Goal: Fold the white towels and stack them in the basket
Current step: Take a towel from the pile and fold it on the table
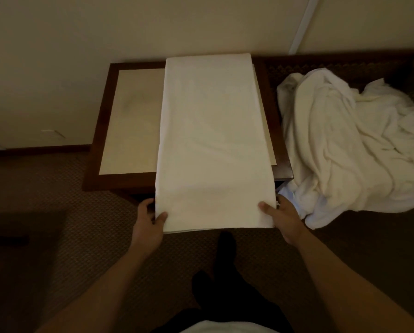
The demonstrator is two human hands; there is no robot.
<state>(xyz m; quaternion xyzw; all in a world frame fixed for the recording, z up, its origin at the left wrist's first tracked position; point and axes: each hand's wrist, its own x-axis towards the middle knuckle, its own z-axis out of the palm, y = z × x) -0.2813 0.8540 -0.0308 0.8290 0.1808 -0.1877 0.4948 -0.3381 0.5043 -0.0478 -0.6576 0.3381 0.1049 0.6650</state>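
You've got the white towel (210, 140) laid out long down the center of the frame, already folded into a narrow strip, running from the wall across the wood-framed desk (129, 121) and hanging off the near edge toward you. Your left hand (150, 219) pinches the lower left corner, thumb on top and the other fingers tucked under, and your right hand (279, 217) does the same at the lower right corner. So both hands are closed on cloth, not spread.

Handling-wise, my guess is it's light and totally floppy, no stiffness at all, so the overhanging end will sag the second you let one corner go. You can see at least two layers along the near edge, and they'll probably slide against each other, so pinch through the whole stack rather than just the top sheet. The corners are the right place to hold; grab mid-edge and it'll likely bunch.

The pile of unfolded towels (345, 145) sits at the right of the frame, beside the desk. There's something dark and woven at the far upper right that may be the basket, but I can't really tell.
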